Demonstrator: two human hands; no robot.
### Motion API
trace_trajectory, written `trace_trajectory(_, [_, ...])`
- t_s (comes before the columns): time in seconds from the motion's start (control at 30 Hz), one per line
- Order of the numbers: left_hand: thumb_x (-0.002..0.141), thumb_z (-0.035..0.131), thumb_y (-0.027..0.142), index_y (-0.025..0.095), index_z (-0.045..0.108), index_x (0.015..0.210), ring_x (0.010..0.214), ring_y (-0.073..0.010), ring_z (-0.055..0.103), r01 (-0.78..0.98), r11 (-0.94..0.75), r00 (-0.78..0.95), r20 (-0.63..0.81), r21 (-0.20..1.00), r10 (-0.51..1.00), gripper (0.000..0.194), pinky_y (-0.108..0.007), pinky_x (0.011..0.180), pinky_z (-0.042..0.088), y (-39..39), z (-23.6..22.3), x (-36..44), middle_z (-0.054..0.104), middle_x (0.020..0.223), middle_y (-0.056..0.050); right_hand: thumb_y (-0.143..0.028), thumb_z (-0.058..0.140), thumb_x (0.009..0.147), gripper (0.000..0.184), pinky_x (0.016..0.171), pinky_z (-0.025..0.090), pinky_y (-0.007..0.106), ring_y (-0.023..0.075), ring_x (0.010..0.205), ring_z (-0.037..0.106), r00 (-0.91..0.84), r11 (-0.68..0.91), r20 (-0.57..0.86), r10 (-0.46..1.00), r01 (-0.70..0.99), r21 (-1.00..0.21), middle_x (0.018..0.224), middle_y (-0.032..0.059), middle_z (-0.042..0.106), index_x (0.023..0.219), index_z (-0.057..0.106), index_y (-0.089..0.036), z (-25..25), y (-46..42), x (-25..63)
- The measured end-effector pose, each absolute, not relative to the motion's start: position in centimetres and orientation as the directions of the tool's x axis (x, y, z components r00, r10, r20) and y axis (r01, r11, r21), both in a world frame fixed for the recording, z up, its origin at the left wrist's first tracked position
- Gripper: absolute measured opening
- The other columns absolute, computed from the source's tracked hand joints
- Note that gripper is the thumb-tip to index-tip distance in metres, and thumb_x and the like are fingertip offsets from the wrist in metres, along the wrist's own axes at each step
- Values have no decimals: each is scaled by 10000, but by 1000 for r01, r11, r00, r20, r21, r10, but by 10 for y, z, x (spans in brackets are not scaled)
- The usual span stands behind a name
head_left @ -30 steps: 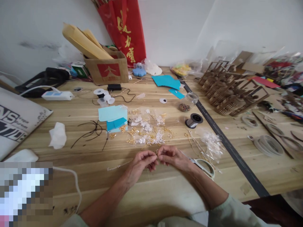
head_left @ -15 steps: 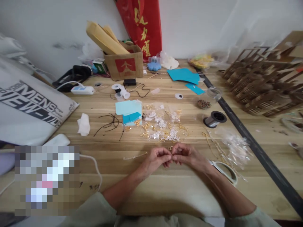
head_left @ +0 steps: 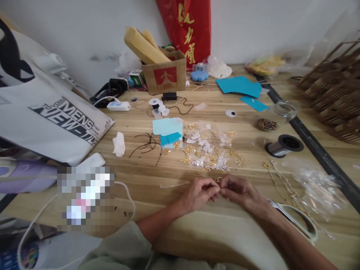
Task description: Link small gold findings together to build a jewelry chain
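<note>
Silvery chain (head_left: pixel 172 185) lies left, its length running right toward the nearer left hand (head_left: pixel 200 193), pinched fingers right beside the right hand's (head_left: pixel 239 191), anything gripped too tiny to tell.

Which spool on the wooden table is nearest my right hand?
The black-ended spool of grey wire, in front of the clear round jar; the white spool of black thread is farther off, beside the black adapter.
</note>
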State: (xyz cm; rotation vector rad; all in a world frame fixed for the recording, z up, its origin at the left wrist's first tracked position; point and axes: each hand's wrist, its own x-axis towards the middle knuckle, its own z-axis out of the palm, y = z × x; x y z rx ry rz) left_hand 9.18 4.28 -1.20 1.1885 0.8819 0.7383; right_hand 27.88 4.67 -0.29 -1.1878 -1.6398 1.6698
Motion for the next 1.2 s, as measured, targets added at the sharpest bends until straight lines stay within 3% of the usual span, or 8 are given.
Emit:
trace_trajectory(0.2, [850,554,353,137,614,717,557,-98,546,27,164,436,-160,986,886,261,-208,559,450,41,-15,92,591,640,-20,-449,576,857,278,587,381,266,137,655,490,-479,-139,-248,842,251,-958,717,12,562,795,541,-180,-3,44,278])
trace_trajectory(0.47, [826,574,283,141,674,737,553,-115,519,147,72,359,-121,987,925,194,-218,540,401,44,-15,91,604,604,-16,-471,578,849,294,500,418,239,117,548,511,-466,-136,-271,843,302,-944,678,13,577,866,585,-177,-11,44,280])
trace_trajectory(0.6, [801,587,208,150,698,732,572,-124,514,256,-25,358,-71,966,931,143,-229,557,376,43,-11,92,641,631,-22,-465,668,776,360,348,312,211,87,343,427,-381,-124,-312,871,443,-888,520,-33,547,1011,609,-200,-8,42,290])
trace_trajectory(0.7, [788,596,166,141,712,750,558,-123,509,310,-49,399,-84,949,913,124,-229,542,356,41,-9,93,651,633,-27,-453,678,767,406,330,285,207,96,306,419,-372,-108,-313,874,479,-871,423,-61,507,1083,594,-213,-4,40,295])
trace_trajectory(0.8, [794,601,179,139,722,774,548,-123,508,329,-50,403,-92,943,911,129,-228,531,347,40,-8,93,656,628,-28,-432,641,804,317,375,349,219,112,341,463,-427,-49,-275,861,470,-881,419,-51,537,1033,599,-217,-4,37,291])
trace_trajectory(0.93, [818,579,203,143,726,791,560,-131,528,343,-49,401,-99,938,911,161,-232,539,359,41,-8,91,675,654,-36,-376,585,851,163,519,462,240,147,562,597,-464,73,-185,866,484,-872,657,15,661,897,612,-222,-9,36,283])
trace_trajectory(1.03, [820,580,197,134,729,803,578,-139,547,363,-51,399,-105,930,911,163,-236,548,371,41,-6,91,692,686,-53,-373,579,857,153,574,489,245,164,664,619,-442,136,-129,888,521,-843,759,32,673,868,616,-225,-11,36,281])
trace_trajectory(1.2, [846,553,185,140,720,806,555,-121,530,407,-101,425,-90,908,901,177,-222,540,364,39,-2,90,675,658,-33,-426,544,876,220,552,488,225,154,641,614,-446,170,-109,888,541,-824,720,20,656,855,608,-216,-7,36,280])
